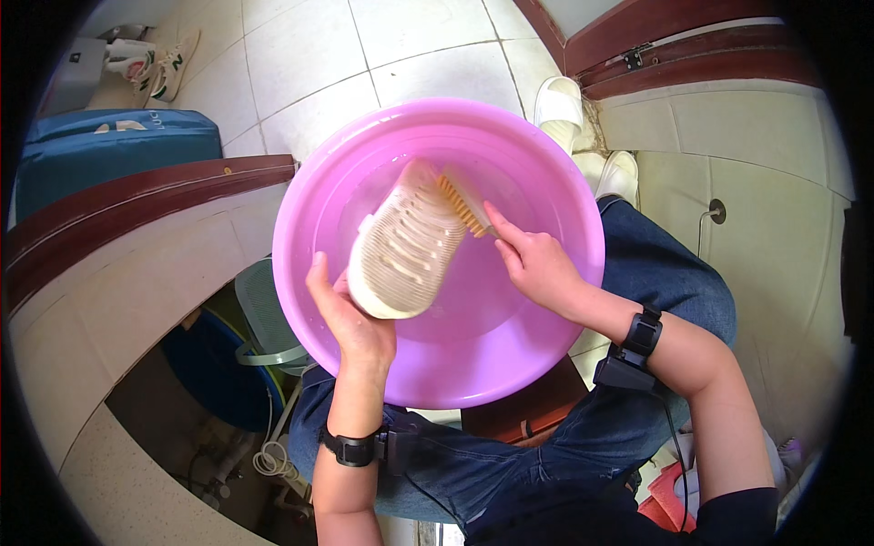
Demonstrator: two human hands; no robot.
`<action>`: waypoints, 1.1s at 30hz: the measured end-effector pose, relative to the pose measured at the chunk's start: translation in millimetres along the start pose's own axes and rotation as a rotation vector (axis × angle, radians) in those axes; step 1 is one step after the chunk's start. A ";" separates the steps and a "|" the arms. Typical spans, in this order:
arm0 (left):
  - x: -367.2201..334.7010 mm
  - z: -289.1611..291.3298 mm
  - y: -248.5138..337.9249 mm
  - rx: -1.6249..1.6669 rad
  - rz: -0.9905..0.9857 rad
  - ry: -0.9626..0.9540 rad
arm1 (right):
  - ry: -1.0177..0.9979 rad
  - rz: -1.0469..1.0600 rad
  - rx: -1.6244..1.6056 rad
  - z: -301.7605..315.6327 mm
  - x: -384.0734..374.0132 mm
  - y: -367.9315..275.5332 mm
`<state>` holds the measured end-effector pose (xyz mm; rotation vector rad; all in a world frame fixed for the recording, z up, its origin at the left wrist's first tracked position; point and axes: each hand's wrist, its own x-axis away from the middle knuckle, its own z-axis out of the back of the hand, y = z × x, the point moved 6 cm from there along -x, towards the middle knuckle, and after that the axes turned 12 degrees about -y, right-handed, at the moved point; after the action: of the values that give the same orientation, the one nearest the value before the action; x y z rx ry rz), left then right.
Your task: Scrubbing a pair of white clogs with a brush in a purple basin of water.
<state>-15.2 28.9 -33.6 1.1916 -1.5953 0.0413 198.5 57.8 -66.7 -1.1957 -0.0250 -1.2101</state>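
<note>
Over a large pink basin (455, 380) with water in it, my left hand (350, 314) grips a cream-white shoe (410, 246), its ridged, slotted sole facing up. My left fingers pass behind the shoe at its near end, with the thumb apart at the basin's left side. In my right hand (539, 264) is a scrubbing brush (464, 202) with yellowish bristles, held by its handle. The bristles lie against or very close to the sole's upper right edge. Slight blur covers the brush and the far end of the shoe.
A blue bag (109, 159) and a pair of sneakers (168, 73) are at the far left. White slippers (560, 102) are on my feet beyond the basin's right rim. Near the left, a green plastic stool (264, 309) stands by a dark recess. A metal hook (716, 212) juts from the right wall.
</note>
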 end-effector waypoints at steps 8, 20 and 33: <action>-2.0 -10.2 -26.3 -0.058 0.280 -0.106 | -0.060 -0.015 0.060 -5.6 -0.4 2.7; -3.3 1.4 -25.9 -0.330 0.194 -0.095 | -0.029 -0.186 0.290 -0.6 -1.2 24.9; -7.7 7.3 -26.8 -0.170 0.184 -0.043 | -0.128 -0.018 0.013 -18.9 -5.8 22.3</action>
<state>-2.5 16.5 -56.3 0.9190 -1.7068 -0.0013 201.6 45.5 -93.6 -1.2625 -0.1390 -1.1464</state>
